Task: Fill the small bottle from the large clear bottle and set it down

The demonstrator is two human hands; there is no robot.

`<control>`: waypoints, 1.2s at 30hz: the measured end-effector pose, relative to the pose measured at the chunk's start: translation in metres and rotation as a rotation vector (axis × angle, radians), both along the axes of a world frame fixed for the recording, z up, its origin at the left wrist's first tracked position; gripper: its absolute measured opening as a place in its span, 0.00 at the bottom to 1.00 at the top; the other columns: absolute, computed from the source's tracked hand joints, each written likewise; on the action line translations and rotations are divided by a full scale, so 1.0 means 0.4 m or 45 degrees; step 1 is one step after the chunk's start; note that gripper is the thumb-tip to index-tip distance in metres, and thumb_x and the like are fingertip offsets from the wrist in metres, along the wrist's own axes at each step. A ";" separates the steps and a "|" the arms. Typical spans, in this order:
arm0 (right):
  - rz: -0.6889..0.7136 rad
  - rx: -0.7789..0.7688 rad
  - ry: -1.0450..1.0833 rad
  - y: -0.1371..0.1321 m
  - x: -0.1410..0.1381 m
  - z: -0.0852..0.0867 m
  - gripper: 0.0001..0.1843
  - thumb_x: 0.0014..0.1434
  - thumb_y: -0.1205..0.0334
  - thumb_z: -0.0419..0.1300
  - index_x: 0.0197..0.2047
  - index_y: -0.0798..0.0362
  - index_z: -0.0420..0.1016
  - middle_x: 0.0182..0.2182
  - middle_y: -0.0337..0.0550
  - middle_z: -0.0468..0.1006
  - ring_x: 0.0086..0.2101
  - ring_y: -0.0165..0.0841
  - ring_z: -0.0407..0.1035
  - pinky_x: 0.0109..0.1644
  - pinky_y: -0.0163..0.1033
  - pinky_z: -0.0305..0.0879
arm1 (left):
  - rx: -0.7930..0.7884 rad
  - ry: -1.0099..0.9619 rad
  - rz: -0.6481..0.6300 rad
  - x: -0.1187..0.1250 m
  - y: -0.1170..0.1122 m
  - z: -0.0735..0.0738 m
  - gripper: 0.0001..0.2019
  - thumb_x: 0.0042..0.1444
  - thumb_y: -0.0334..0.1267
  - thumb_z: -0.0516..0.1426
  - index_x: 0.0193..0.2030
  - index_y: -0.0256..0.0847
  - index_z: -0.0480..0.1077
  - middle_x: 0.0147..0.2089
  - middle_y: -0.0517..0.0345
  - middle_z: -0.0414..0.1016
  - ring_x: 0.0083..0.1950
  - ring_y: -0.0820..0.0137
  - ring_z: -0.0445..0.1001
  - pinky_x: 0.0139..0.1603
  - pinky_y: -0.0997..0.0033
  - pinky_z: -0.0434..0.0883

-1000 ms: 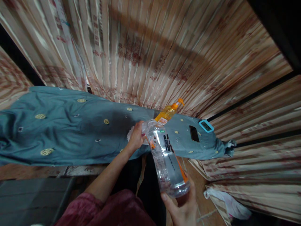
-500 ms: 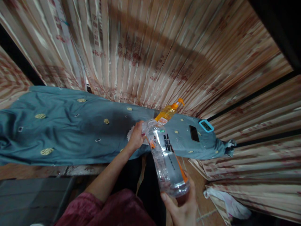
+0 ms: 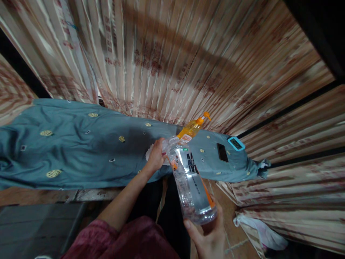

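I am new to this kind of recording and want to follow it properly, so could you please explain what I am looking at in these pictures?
There is no machine here: a person works with two bare hands, seen from a camera worn on the head, looking forward and down. The right hand has the base of a large clear bottle, held tilted, in its grip. The left hand is by the bottle's neck; exactly what it holds is hard to make out. On the blue-green cloth are an orange pump bottle, a dark phone and a blue-framed digital display; patterned curtains hang behind.
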State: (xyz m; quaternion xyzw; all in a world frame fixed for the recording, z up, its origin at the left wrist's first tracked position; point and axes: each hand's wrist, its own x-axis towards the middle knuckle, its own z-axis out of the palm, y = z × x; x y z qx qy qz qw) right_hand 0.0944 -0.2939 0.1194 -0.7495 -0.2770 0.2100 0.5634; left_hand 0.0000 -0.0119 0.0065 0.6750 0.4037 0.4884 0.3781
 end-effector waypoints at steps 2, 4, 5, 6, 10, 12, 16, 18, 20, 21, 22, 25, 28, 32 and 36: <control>0.003 0.006 0.024 -0.001 0.002 -0.003 0.51 0.47 0.45 0.82 0.69 0.50 0.68 0.56 0.57 0.91 0.50 0.52 0.90 0.52 0.49 0.87 | 0.003 0.012 -0.004 -0.001 0.001 0.000 0.33 0.51 0.27 0.66 0.65 0.42 0.69 0.59 0.43 0.78 0.63 0.47 0.78 0.70 0.42 0.76; 0.010 0.007 0.025 -0.002 0.005 -0.006 0.51 0.47 0.46 0.82 0.69 0.49 0.68 0.55 0.56 0.91 0.50 0.52 0.90 0.52 0.48 0.87 | 0.011 0.018 -0.002 -0.003 0.003 0.000 0.33 0.51 0.27 0.66 0.65 0.42 0.70 0.59 0.44 0.78 0.63 0.47 0.78 0.70 0.41 0.77; 0.013 0.011 0.023 -0.002 0.005 -0.007 0.50 0.47 0.46 0.83 0.68 0.49 0.69 0.55 0.56 0.91 0.50 0.52 0.90 0.53 0.49 0.87 | 0.015 0.018 0.000 -0.003 0.004 0.000 0.32 0.50 0.28 0.66 0.65 0.42 0.70 0.59 0.45 0.78 0.63 0.47 0.78 0.70 0.41 0.77; 0.016 0.015 0.020 -0.002 0.006 -0.009 0.50 0.47 0.46 0.83 0.68 0.49 0.69 0.55 0.56 0.91 0.50 0.52 0.90 0.53 0.49 0.87 | 0.018 0.016 0.001 -0.004 0.004 0.000 0.32 0.50 0.28 0.66 0.64 0.42 0.71 0.59 0.45 0.78 0.64 0.47 0.79 0.70 0.40 0.77; 0.011 0.034 -0.005 0.000 0.005 -0.010 0.49 0.48 0.46 0.82 0.68 0.48 0.70 0.57 0.58 0.90 0.53 0.54 0.89 0.54 0.50 0.87 | 0.018 -0.003 -0.001 -0.003 0.004 -0.004 0.32 0.51 0.27 0.66 0.64 0.43 0.71 0.60 0.45 0.78 0.65 0.47 0.79 0.71 0.41 0.77; 0.009 0.031 -0.009 0.000 0.004 -0.009 0.49 0.48 0.46 0.82 0.68 0.48 0.69 0.56 0.57 0.91 0.51 0.53 0.90 0.53 0.49 0.87 | 0.020 -0.008 -0.001 -0.002 0.004 -0.007 0.32 0.51 0.28 0.66 0.65 0.43 0.71 0.60 0.44 0.78 0.64 0.46 0.79 0.71 0.41 0.77; 0.014 0.024 -0.007 0.000 0.004 -0.007 0.49 0.48 0.45 0.82 0.68 0.49 0.70 0.55 0.57 0.91 0.50 0.52 0.90 0.51 0.48 0.88 | 0.026 0.000 0.017 0.002 0.004 -0.011 0.33 0.50 0.27 0.65 0.65 0.44 0.70 0.60 0.43 0.78 0.64 0.46 0.78 0.71 0.42 0.76; 0.003 0.029 -0.014 0.001 0.003 -0.005 0.48 0.48 0.45 0.82 0.67 0.49 0.71 0.55 0.57 0.91 0.51 0.54 0.90 0.51 0.49 0.88 | 0.028 0.010 0.020 0.002 0.003 -0.010 0.33 0.51 0.27 0.66 0.66 0.44 0.70 0.60 0.43 0.78 0.64 0.47 0.78 0.72 0.41 0.76; -0.004 0.028 -0.016 0.002 0.002 -0.002 0.48 0.47 0.46 0.82 0.67 0.49 0.71 0.55 0.57 0.91 0.50 0.54 0.90 0.50 0.50 0.88 | 0.032 0.022 0.016 0.002 0.002 -0.010 0.33 0.52 0.28 0.66 0.66 0.43 0.69 0.60 0.43 0.78 0.64 0.46 0.78 0.71 0.40 0.76; -0.004 0.027 -0.013 0.003 0.001 0.000 0.48 0.47 0.46 0.82 0.67 0.50 0.71 0.55 0.57 0.91 0.50 0.54 0.90 0.50 0.50 0.88 | 0.034 0.025 0.015 0.002 0.002 -0.010 0.33 0.52 0.28 0.66 0.67 0.42 0.69 0.60 0.43 0.77 0.64 0.46 0.78 0.71 0.39 0.76; -0.002 0.024 -0.010 0.004 -0.001 0.001 0.48 0.47 0.46 0.82 0.67 0.50 0.71 0.55 0.57 0.91 0.49 0.54 0.90 0.50 0.50 0.88 | 0.034 0.023 0.017 0.002 0.002 -0.011 0.33 0.52 0.28 0.66 0.67 0.41 0.69 0.60 0.42 0.77 0.64 0.46 0.78 0.71 0.39 0.76; 0.003 0.025 -0.007 0.006 -0.007 0.007 0.47 0.49 0.46 0.81 0.67 0.50 0.70 0.54 0.57 0.92 0.49 0.53 0.91 0.50 0.48 0.88 | 0.031 -0.005 0.021 0.004 0.002 -0.017 0.34 0.52 0.27 0.66 0.67 0.42 0.69 0.61 0.43 0.77 0.65 0.46 0.78 0.72 0.40 0.76; 0.000 0.029 -0.048 0.006 -0.010 0.010 0.45 0.50 0.45 0.81 0.66 0.51 0.72 0.53 0.56 0.92 0.48 0.53 0.91 0.49 0.49 0.88 | 0.030 -0.028 0.015 0.007 0.004 -0.022 0.35 0.51 0.28 0.66 0.67 0.44 0.69 0.61 0.44 0.77 0.65 0.47 0.77 0.73 0.39 0.75; 0.017 0.008 -0.108 0.004 -0.005 0.006 0.46 0.52 0.44 0.81 0.67 0.51 0.72 0.54 0.56 0.92 0.51 0.54 0.90 0.53 0.50 0.88 | 0.025 -0.024 0.010 0.006 0.003 -0.016 0.34 0.50 0.27 0.66 0.67 0.42 0.69 0.61 0.43 0.77 0.66 0.46 0.77 0.75 0.38 0.74; 0.032 0.021 -0.061 0.003 -0.001 -0.001 0.46 0.50 0.45 0.81 0.67 0.49 0.71 0.54 0.55 0.92 0.51 0.53 0.90 0.54 0.50 0.87 | 0.006 -0.025 0.008 0.003 0.000 -0.007 0.34 0.51 0.27 0.66 0.66 0.44 0.70 0.61 0.45 0.77 0.66 0.46 0.77 0.74 0.38 0.75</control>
